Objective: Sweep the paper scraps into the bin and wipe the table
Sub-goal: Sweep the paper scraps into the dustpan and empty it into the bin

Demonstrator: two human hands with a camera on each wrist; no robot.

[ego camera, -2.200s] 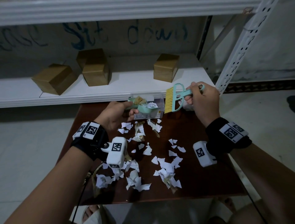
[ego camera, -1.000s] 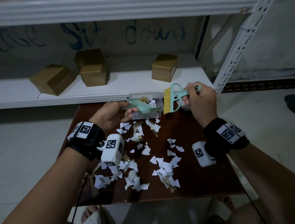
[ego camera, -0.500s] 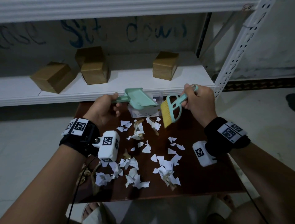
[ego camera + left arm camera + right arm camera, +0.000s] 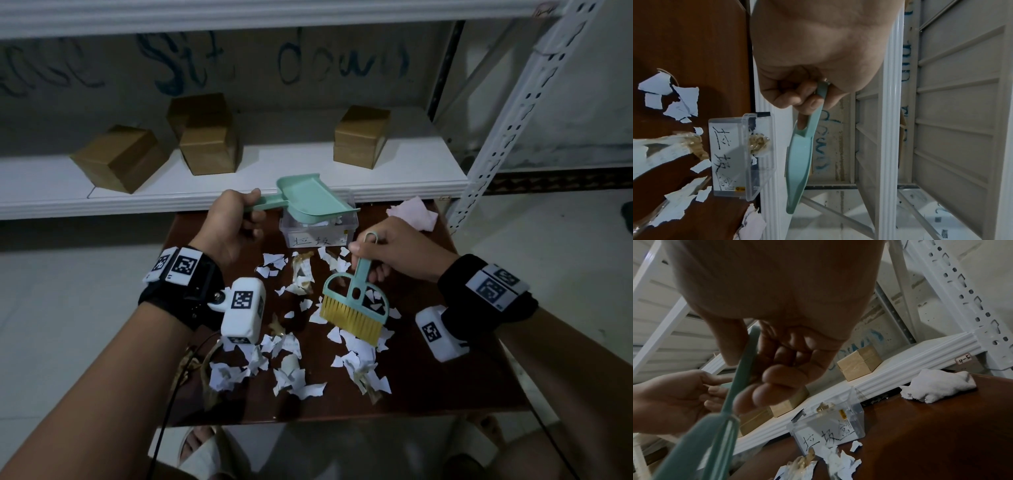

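Observation:
My left hand (image 4: 233,222) grips the handle of a mint-green dustpan (image 4: 310,198), held level above the clear plastic bin (image 4: 318,236) at the table's far edge. Seen edge-on, the dustpan (image 4: 799,160) hangs beside the bin (image 4: 740,155), which holds a few scraps. My right hand (image 4: 387,251) holds the handle of a mint brush (image 4: 354,308); its yellow bristles point down among white paper scraps (image 4: 359,356) spread over the brown table (image 4: 445,387). In the right wrist view my fingers (image 4: 764,386) curl round the brush handle (image 4: 735,386), with the bin (image 4: 828,426) beyond.
A crumpled white cloth (image 4: 412,214) lies at the table's far right corner, also seen as cloth (image 4: 937,387). Behind the table runs a white shelf (image 4: 274,171) with cardboard boxes (image 4: 361,140). A perforated white upright (image 4: 513,120) stands at the right. Feet show below the near edge.
The dustpan tipped its scraps into the bin, then rose and levelled above it. My right hand swung the brush from beside the bin down to the scraps mid-table, bristles now downward.

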